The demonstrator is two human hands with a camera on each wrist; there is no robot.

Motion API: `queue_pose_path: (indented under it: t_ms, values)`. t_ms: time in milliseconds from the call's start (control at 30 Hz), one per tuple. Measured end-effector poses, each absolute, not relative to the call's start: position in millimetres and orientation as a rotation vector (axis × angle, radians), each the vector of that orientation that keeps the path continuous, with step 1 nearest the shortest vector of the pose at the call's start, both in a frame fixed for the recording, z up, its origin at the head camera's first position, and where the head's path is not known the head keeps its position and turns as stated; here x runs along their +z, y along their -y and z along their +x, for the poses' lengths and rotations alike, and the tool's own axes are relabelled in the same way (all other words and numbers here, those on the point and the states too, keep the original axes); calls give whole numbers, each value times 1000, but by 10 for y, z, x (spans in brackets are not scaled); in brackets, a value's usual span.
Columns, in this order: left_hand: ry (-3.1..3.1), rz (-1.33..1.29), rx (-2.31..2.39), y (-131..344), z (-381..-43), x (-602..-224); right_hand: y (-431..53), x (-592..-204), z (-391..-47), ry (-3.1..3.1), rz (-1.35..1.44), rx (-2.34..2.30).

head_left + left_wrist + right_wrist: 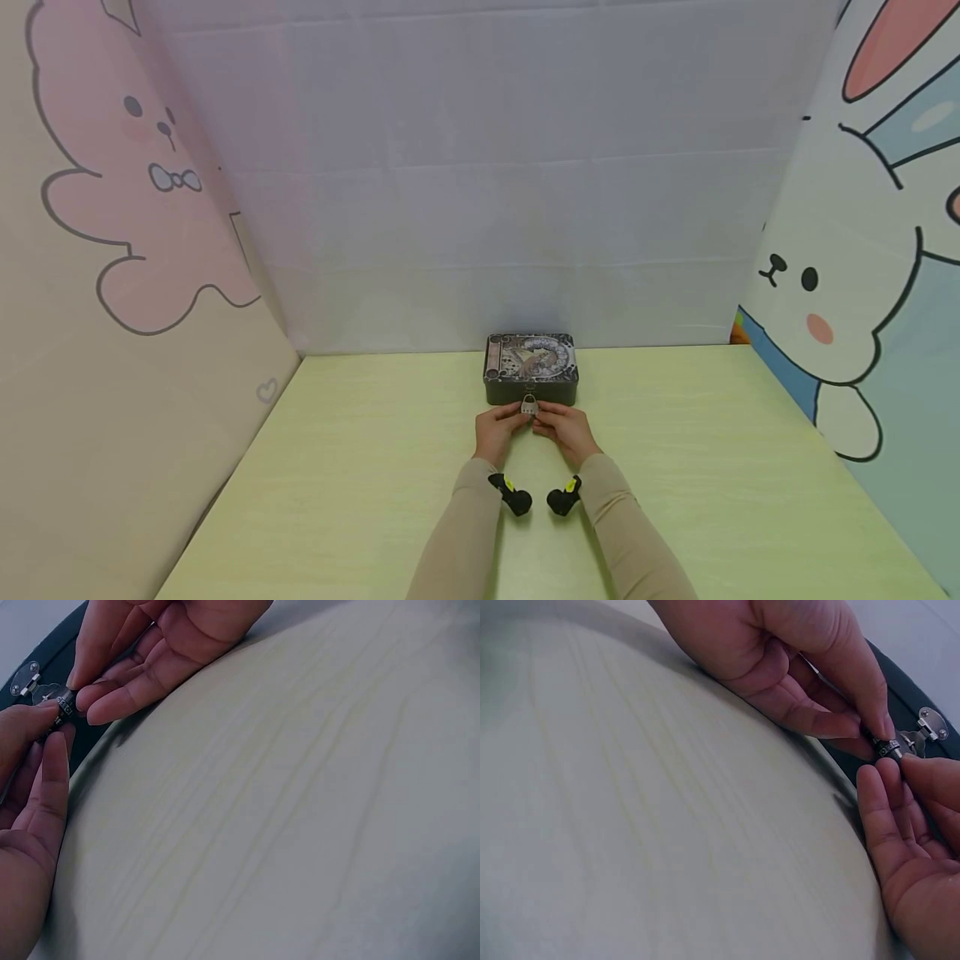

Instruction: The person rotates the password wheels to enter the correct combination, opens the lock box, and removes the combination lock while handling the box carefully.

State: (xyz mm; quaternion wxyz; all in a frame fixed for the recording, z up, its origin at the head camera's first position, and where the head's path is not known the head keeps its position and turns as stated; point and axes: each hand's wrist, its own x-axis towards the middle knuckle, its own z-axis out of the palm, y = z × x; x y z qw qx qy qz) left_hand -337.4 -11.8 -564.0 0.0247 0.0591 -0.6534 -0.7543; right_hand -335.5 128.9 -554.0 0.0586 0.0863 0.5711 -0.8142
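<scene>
A small combination padlock (529, 406) with number dials is at the metal clasp (932, 724) on the front of a dark tin box (531, 392). The box has an ornate printed lid. My left hand (495, 433) pinches the padlock from the left, thumb and fingers at one end of its body. From the other side, my right hand (566, 429) pinches it too. Numbered dials of the padlock (65, 703) show between the two hands in the left wrist view. Fingers cover much of the lock body in both wrist views.
The box stands at the back of a pale yellow-green table (360, 467), close to a white cloth backdrop (480, 208). Side panels with a pink cartoon animal (142, 217) and a white cartoon rabbit (840, 308) flank the table. Black wrist cameras sit on both wrists.
</scene>
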Motion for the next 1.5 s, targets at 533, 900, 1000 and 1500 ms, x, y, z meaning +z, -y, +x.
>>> queue_pose_path:
  t_ms: [533, 900, 1000, 1500]
  values:
    - [2034, 201, -2323, 118, -3417, -5689, -1290, -5544, -3345, -1739, 258, -2455]
    - [2017, 186, -2349, 129, -3401, -5670, -1287, -5543, -3342, -1734, 257, -2456]
    - [2022, 187, -2350, 125, -3408, -5675, -1288, -5546, -3344, -1735, 258, -2461]
    - [2023, 187, -2358, 138, -3415, -5696, -1283, -5540, -3347, -1744, 240, -2467]
